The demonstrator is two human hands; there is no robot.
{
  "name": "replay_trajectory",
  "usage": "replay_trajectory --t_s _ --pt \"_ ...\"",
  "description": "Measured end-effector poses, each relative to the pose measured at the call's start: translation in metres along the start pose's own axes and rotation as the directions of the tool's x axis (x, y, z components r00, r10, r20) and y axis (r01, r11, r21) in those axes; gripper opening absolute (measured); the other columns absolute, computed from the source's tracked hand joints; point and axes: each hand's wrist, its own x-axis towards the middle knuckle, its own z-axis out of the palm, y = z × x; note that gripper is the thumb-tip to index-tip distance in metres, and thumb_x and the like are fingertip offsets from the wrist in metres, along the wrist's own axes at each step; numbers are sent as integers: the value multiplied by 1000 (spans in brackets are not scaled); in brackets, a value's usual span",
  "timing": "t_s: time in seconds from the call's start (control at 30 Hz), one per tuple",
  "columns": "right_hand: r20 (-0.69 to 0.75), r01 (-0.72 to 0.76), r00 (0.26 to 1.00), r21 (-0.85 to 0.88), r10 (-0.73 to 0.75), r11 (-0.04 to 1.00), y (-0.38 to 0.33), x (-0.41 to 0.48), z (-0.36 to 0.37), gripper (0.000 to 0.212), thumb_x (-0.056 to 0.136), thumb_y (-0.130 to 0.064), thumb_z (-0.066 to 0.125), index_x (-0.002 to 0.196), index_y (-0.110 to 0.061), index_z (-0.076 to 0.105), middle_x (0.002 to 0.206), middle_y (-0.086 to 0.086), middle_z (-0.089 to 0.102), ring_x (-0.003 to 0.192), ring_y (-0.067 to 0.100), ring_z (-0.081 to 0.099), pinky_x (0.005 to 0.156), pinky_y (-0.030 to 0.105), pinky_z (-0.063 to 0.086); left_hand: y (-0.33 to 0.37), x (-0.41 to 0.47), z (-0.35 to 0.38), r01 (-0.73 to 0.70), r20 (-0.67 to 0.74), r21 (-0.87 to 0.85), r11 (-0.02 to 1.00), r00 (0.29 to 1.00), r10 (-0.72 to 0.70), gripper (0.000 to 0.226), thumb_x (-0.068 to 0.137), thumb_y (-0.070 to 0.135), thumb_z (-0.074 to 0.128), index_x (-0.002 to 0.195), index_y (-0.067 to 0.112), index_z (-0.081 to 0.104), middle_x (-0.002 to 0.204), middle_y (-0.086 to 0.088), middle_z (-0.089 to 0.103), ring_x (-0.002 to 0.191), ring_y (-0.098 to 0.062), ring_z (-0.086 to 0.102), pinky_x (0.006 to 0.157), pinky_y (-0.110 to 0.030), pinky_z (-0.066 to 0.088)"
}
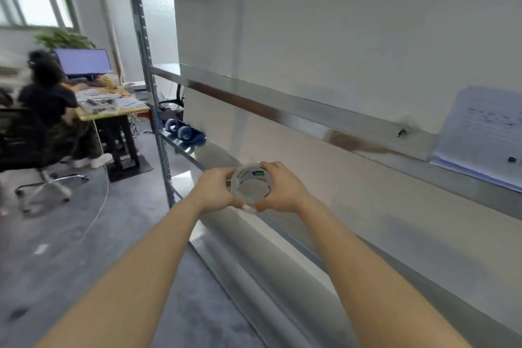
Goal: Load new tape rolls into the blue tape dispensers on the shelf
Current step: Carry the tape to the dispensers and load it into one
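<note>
Both hands are out in front, and between them sits a clear tape roll (252, 186), held at about shelf height just in front of the metal shelf (214, 155). The left hand (215, 191) wraps the roll's left side, fingers curled round its rim; the right hand (282, 191) grips the right side, thumb down near the bottom edge, so the roll is clasped from both sides with its open core facing the camera. There is a green and white label on the core's inner ring, though the print is too blurred to read. Farther along the same shelf, well apart from the hands, two blue dispensers (185, 133) lie side by side near the upright post (147, 65). On the higher shelf to the right, a sheet of paper (483, 133) leans against the wall. Off to the left, a person (48, 99) sits in an office chair at a desk (113, 110) with a monitor (83, 61) lit blue.
</note>
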Motion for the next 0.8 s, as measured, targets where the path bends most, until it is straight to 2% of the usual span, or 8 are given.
replay_trajectory --t_s 0.03,0.1,0.17,0.3,0.37,0.47,0.63,0.8 --pt "6 12 1000 6 -12 1000 -11 7 5 107 48 -44 81 141 -14 38 136 2 43 118 20 49 90 29 43 -7 -2 -11 7 -9 8 1000 1000 -7 66 52 14 86 115 25 65 102 8 71 95 -11 66 80 -24 52" --pt "19 48 999 6 -48 999 -38 24 18 105 44 -49 78 136 -16 42 131 0 46 115 19 51 82 27 41 -26 -7 -38 31 -35 18 999 999 -30 65 54 15 86 114 25 65 98 10 70 89 -7 65 73 -17 49" --pt "27 93 995 -1 -93 996 -63 39 31 103 49 -48 81 138 -15 41 135 1 45 119 20 49 89 29 44 -42 -12 -62 53 -53 26 998 997 -52 64 55 15 86 114 27 65 94 15 66 83 -2 62 68 -10 44" --pt "49 159 986 33 -160 987 -101 64 48 110 57 -40 85 147 -11 29 146 5 37 132 21 40 107 31 37 -73 -15 -97 88 -93 40 995 992 -84 64 55 13 86 114 26 65 96 13 67 93 -8 64 85 -22 51" --pt "64 181 981 51 -184 982 -116 76 56 109 59 -36 85 148 -11 27 147 5 36 133 20 39 107 30 36 -87 -15 -112 110 -119 41 993 987 -104 63 55 12 85 114 23 66 98 10 68 95 -10 65 87 -24 51" --pt "87 227 969 62 -232 972 -135 97 69 108 60 -38 84 148 -12 27 147 2 36 133 18 39 104 28 35 -108 -14 -131 147 -156 29 989 978 -141 59 56 13 85 111 23 66 98 11 68 91 -9 64 79 -18 48" --pt "123 289 948 49 -293 956 -162 139 91 101 54 -43 85 139 -12 40 137 2 44 124 21 46 101 34 43 -140 -6 -155 217 -237 20 976 950 -206 59 52 18 85 108 23 68 102 5 72 97 -13 65 90 -35 54" --pt "162 349 920 76 -357 934 -182 187 103 115 53 -43 86 148 -11 28 147 4 35 132 21 39 109 38 38 -162 12 -180 274 -287 11 962 922 -260 59 54 15 86 109 26 66 105 5 71 101 -13 64 93 -35 52"
